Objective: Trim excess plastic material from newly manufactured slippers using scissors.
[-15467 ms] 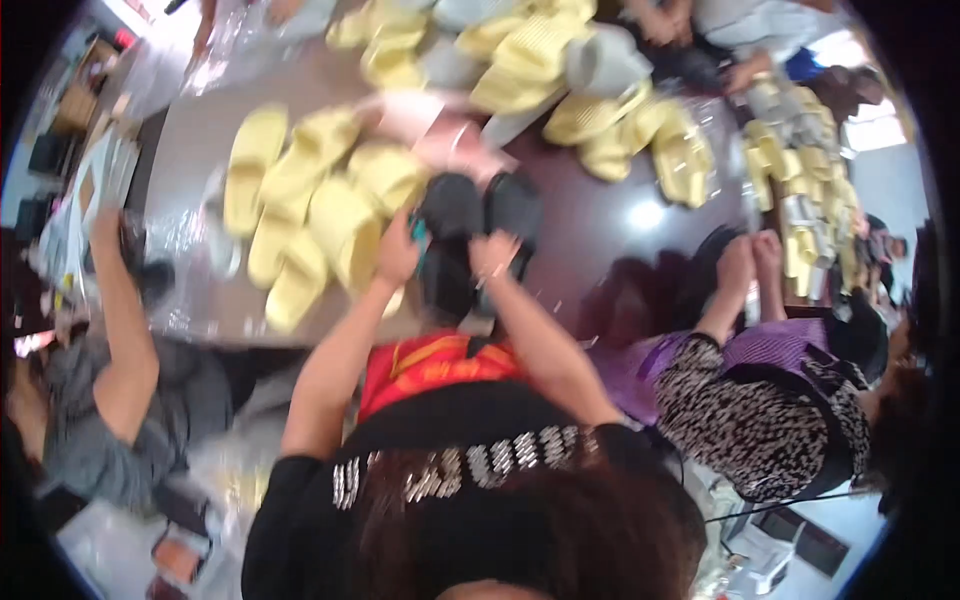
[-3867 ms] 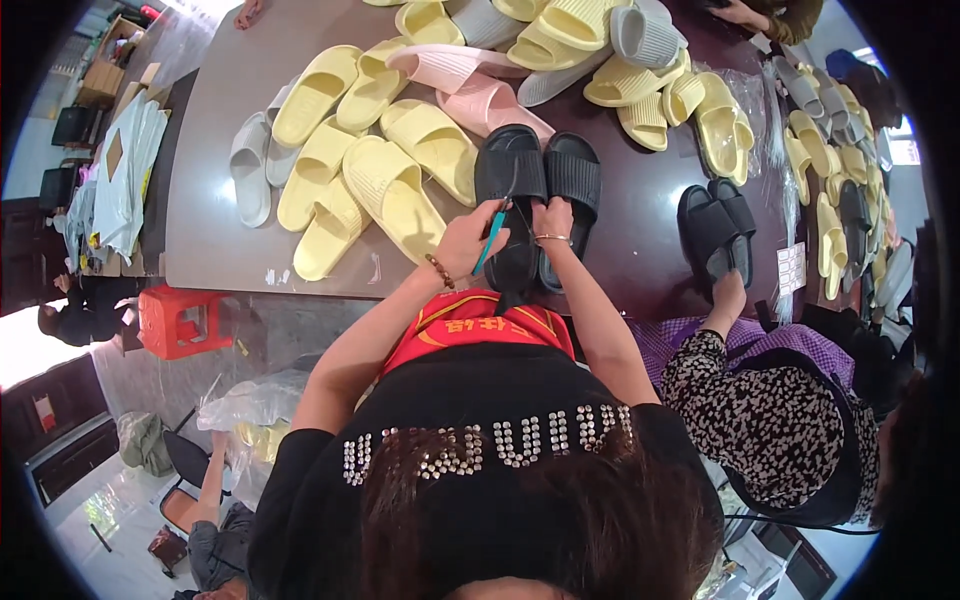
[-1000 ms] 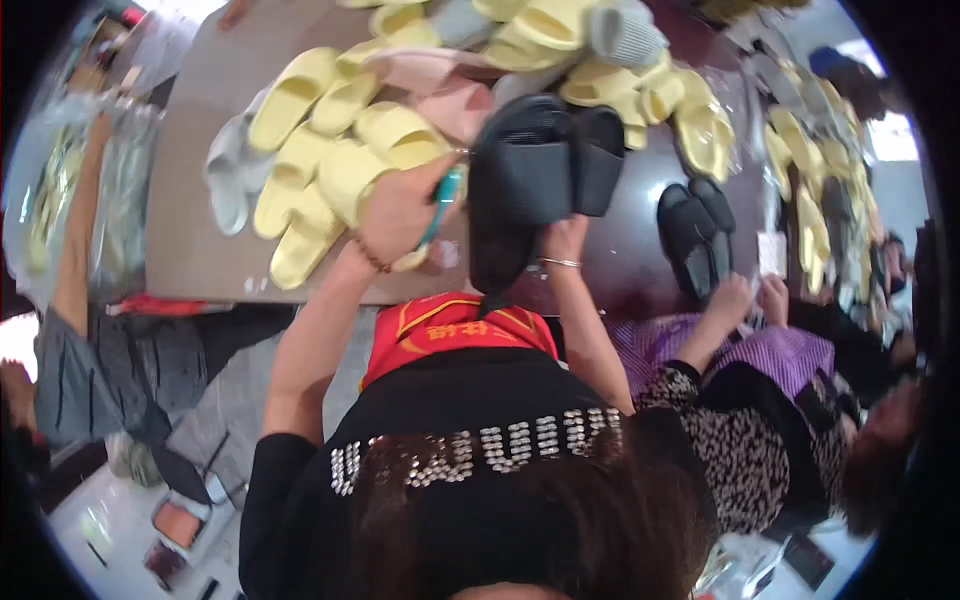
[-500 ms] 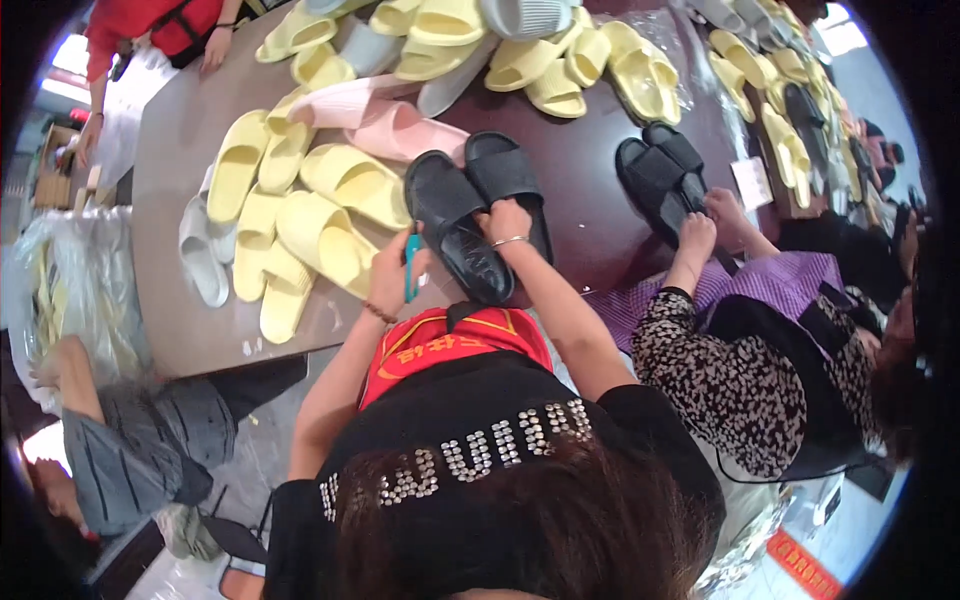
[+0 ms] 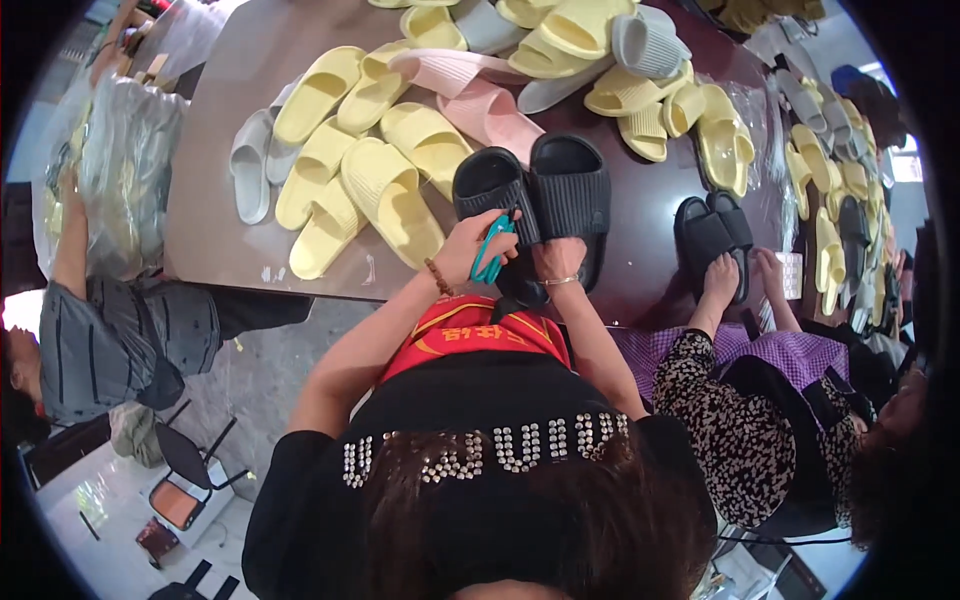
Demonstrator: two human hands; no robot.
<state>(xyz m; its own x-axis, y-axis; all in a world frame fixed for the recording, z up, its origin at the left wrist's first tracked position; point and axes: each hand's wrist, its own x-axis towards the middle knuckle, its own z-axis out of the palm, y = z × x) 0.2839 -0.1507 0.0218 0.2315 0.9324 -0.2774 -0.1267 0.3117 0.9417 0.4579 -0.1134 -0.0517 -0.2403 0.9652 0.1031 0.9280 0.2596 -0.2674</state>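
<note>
A pair of black slide slippers lies in front of me at the table's near edge, the left slipper (image 5: 490, 182) beside the right slipper (image 5: 572, 195), toes pointing away. My left hand (image 5: 478, 250) is closed round teal-handled scissors (image 5: 492, 248) and rests over the left slipper, near its strap. My right hand (image 5: 560, 262) has its fingers closed on the right slipper just below the strap; the fingertips are hidden. Yellow slippers (image 5: 385, 190) lie to the left of the pair, and a pink slipper (image 5: 490, 115) lies just beyond it.
On my right, a co-worker's hands (image 5: 735, 275) are at another black pair (image 5: 713, 240). More yellow and grey slippers (image 5: 650, 45) are heaped across the far side of the table (image 5: 215, 265). Another person (image 5: 120, 340) is at the left, beside clear plastic bags (image 5: 135, 170).
My left hand has brought the scissors over the left black slipper from beside it. My right hand has shifted toward the right slipper's strap. The whole view has swung leftward.
</note>
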